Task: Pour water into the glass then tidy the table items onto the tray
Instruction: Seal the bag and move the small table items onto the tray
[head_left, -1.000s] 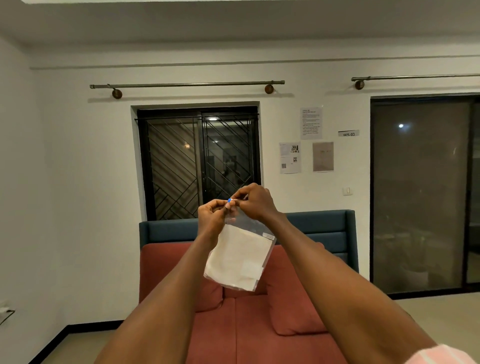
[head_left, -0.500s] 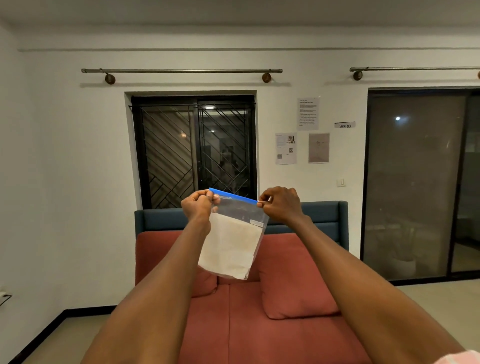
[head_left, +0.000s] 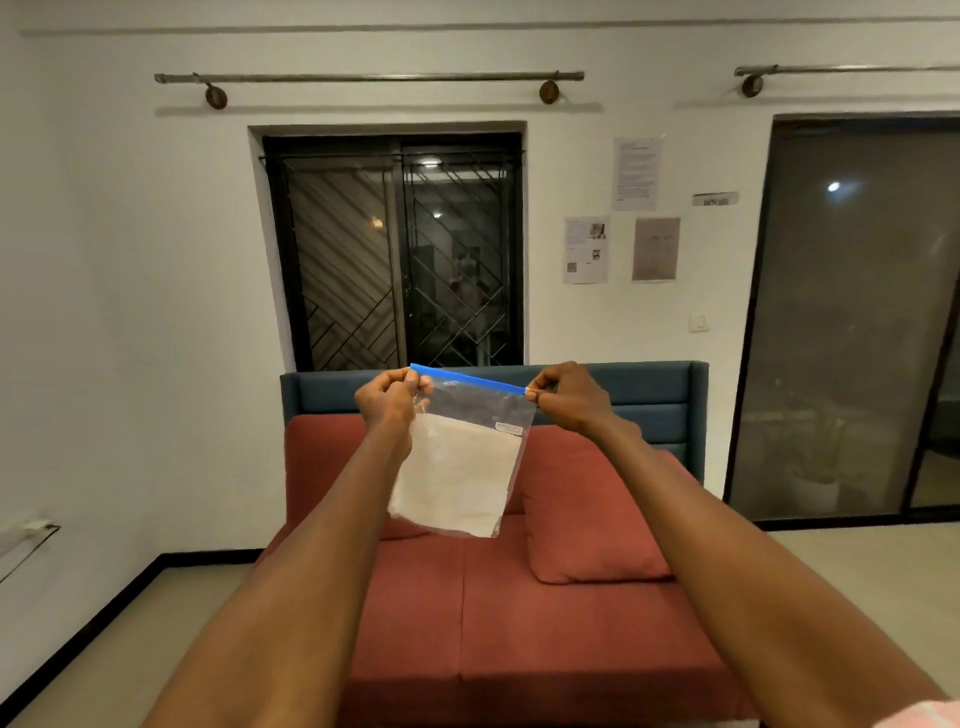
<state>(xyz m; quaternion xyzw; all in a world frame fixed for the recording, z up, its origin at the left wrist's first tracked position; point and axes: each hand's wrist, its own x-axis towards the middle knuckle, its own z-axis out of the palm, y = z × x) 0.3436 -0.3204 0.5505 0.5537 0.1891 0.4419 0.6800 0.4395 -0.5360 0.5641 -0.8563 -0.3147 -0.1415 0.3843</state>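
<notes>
While I hold both arms out ahead of me, my left hand (head_left: 389, 402) pinches the left end of the blue zip strip (head_left: 467, 378) on a clear plastic bag (head_left: 460, 457), and my right hand (head_left: 566, 397) pinches the strip's right end, fingers curled, so the strip runs taut between the two hands. The bag hangs in the air below the strip, tilted slightly, with a pale flat sheet (head_left: 454, 475) inside it, in front of a red sofa (head_left: 519, 597) with a blue backrest (head_left: 649, 395) against the white wall; no glass, tray or surface can be seen.
</notes>
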